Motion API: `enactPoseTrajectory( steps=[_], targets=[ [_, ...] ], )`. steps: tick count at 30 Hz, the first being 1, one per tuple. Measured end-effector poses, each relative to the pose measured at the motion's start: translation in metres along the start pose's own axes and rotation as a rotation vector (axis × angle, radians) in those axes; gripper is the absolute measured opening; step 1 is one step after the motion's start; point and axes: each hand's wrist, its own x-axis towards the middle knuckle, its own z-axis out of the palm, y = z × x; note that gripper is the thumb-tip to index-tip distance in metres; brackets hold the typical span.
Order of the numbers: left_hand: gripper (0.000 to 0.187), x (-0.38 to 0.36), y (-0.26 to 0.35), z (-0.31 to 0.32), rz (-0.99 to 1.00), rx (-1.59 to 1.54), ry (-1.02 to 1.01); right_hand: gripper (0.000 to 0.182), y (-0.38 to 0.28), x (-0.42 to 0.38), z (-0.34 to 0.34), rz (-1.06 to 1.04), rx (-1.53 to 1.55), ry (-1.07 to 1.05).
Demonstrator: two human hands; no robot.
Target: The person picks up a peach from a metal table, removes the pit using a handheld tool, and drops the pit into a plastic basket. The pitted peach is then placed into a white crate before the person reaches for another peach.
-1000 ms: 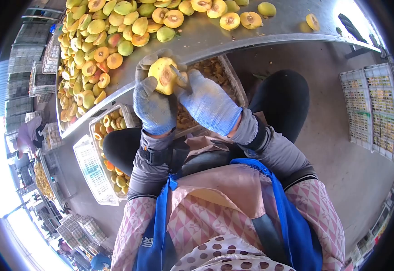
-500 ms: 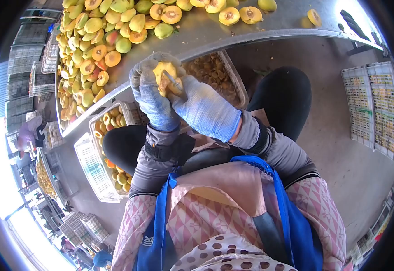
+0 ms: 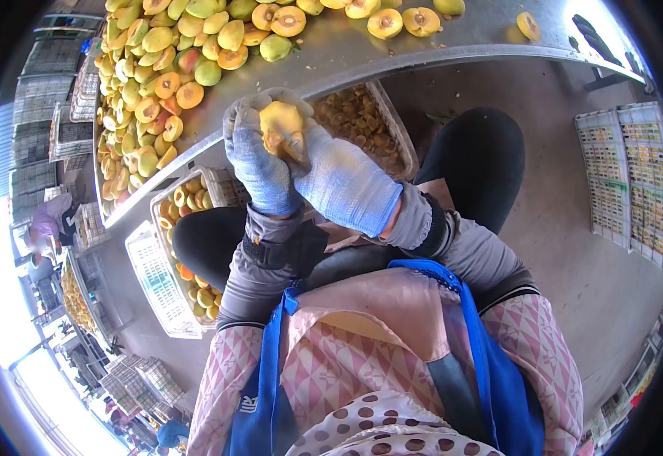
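Note:
Both of my hands wear grey-blue knit gloves and meet in front of the table edge. My left hand (image 3: 259,163) is closed around a yellow peach half (image 3: 281,120), which shows above the fingers. My right hand (image 3: 350,182) is closed against the same fruit from the right. A thin metal pitting tool showed in my right hand a moment ago; now the fruit and fingers mostly hide it. Many peach halves (image 3: 230,36) lie heaped on the metal table (image 3: 331,67), several with the cut face up and the pit showing.
Under the table edge stands a crate (image 3: 394,125) of brown pits. A white crate (image 3: 208,190) of peach halves is by my left knee, beside another white basket (image 3: 156,281). Stacked crates (image 3: 628,182) stand at right. Another person (image 3: 50,216) is at far left.
The peach half has turned in my hands, so its smooth yellow side faces up and the metal tool has dropped mostly out of sight. Both hands have shifted slightly.

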Motion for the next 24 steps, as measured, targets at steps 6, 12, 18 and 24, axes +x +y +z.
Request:
enactPoseTrajectory(
  steps=[6,12,18,24],
  targets=[
    [0.031,-0.004,-0.001,-0.008,-0.003,0.182,-0.018,0.021,0.013,0.001,0.003,-0.225,-0.163,-0.088],
    [0.032,0.004,-0.003,-0.019,-0.099,0.072,-0.109,0.019,0.014,0.004,-0.003,-0.495,-0.237,-0.049],
    [0.033,-0.002,0.016,0.002,-0.252,-0.002,-0.138,0.022,0.013,-0.002,0.002,-0.006,-0.015,-0.228],
    [0.034,0.004,0.009,-0.016,0.038,0.484,-0.105,0.018,0.021,0.003,0.000,-0.448,-0.126,-0.088]
  ],
)
